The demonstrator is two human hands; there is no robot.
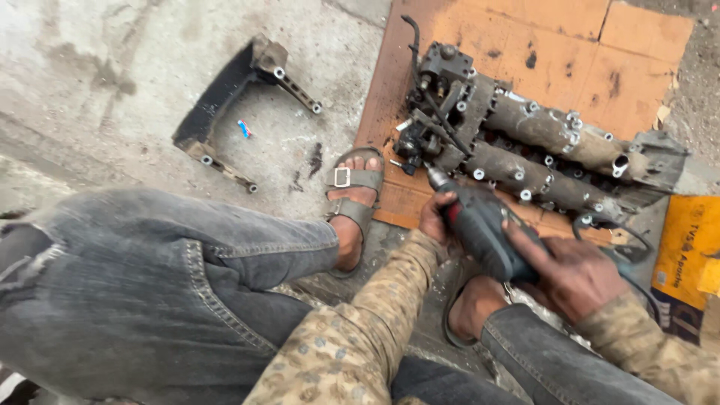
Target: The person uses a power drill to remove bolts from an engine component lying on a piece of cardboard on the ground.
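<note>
Both arms are reaching forward and down between the bent knees, sleeves covering the wrists. The left hand (435, 217) is curling closed around the front of what it is holding; the right hand (574, 274) is gripping behind, index finger stretching forward.

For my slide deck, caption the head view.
Both hands steady a power drill against a grimy engine part on cardboard.
</note>
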